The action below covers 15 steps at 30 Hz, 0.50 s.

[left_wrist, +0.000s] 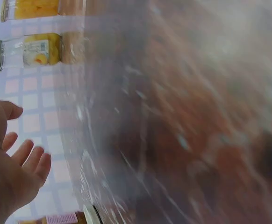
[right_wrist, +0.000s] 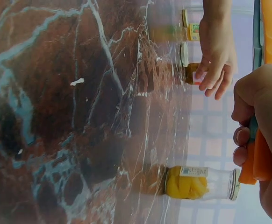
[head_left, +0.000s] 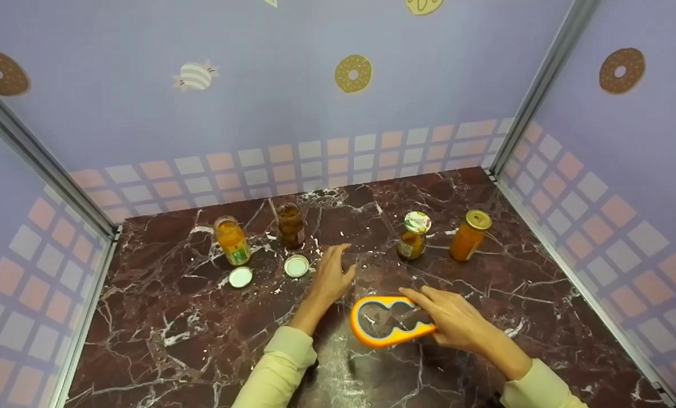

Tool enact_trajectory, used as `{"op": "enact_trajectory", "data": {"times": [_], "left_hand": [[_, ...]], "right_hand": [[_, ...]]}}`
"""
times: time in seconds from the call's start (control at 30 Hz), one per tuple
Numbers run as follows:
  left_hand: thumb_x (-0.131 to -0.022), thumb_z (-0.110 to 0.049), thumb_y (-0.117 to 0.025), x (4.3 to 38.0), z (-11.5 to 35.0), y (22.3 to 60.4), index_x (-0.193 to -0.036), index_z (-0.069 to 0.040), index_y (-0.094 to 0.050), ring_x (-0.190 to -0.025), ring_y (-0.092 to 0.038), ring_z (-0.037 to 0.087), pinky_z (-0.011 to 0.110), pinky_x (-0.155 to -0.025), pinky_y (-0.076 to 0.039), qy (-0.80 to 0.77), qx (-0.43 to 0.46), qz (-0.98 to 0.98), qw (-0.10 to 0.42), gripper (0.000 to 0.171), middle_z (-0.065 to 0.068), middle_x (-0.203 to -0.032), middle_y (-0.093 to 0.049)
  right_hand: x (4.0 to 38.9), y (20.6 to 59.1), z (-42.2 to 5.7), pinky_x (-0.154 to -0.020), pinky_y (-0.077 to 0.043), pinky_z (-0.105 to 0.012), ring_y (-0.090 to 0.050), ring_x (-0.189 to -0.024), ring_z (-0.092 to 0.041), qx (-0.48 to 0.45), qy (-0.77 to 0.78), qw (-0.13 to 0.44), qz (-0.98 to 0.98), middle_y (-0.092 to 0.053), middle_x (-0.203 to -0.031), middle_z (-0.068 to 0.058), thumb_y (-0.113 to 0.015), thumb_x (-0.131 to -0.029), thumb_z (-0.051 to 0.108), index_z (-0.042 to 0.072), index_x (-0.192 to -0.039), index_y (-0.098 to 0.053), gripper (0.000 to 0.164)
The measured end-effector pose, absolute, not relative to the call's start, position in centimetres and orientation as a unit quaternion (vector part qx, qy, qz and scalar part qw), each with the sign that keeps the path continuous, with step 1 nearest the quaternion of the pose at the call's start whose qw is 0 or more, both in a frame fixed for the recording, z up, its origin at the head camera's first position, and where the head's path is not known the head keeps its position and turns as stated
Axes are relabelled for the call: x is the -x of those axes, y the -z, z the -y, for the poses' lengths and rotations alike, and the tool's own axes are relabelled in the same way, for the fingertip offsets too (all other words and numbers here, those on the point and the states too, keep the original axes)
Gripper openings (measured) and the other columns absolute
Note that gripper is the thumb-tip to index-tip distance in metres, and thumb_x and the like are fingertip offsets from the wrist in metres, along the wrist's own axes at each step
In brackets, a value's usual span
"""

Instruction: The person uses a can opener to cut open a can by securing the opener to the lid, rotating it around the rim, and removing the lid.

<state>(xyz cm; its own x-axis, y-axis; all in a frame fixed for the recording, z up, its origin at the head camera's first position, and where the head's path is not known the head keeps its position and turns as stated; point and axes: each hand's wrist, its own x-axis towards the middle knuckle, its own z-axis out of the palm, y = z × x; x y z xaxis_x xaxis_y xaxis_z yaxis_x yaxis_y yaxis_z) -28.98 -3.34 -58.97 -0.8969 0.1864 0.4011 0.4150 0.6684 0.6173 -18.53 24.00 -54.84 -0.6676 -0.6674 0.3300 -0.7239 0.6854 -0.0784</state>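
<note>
My right hand grips an orange jar opener with a grey wavy inner edge, held over the front middle of the table. In the right wrist view, fingers curl round the orange handle. My left hand hangs loosely with nothing in it, right of a loose lid. Ahead and right stand a jar with a patterned white lid and a taller orange jar with a gold lid. Both are capped. In the left wrist view, my left fingers are spread and slightly bent.
On the left stand two lidless jars: one of orange contents with a green label, one of dark brown contents. Another loose white lid lies before the orange one. Walls enclose the back and sides of the dark marbled table.
</note>
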Motion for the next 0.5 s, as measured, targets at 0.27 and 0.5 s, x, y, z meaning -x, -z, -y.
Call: {"op": "enact_trajectory", "data": {"times": [0.27,0.5], "left_hand": [[-0.082,-0.019,-0.069,29.7,1.3,58.1,-0.132,-0.006,-0.048,-0.115,-0.05,0.025,0.038,-0.099,-0.038,0.403,0.204,0.889,0.074,0.055,0.01,-0.123,-0.053],[-0.084,-0.023,-0.068,30.6,-0.5,57.8,-0.134,-0.008,-0.045,-0.116,-0.048,0.025,0.039,-0.099,-0.037,0.415,0.223,0.881,0.049,0.057,0.012,-0.125,-0.052]], "right_hand": [[17.7,54.7,-25.9,-0.057,-0.044,-0.033,-0.046,-0.068,-0.012,-0.355,-0.106,0.123,0.92,-0.047,-0.094,0.006,-0.078,-0.055,0.015,0.027,-0.146,-0.031,0.103],[17.0,54.6,-27.6,-0.056,-0.044,-0.033,-0.047,-0.069,-0.011,-0.314,-0.107,0.12,0.936,-0.047,-0.095,0.007,-0.076,-0.051,0.012,0.032,-0.145,-0.029,0.108]]}}
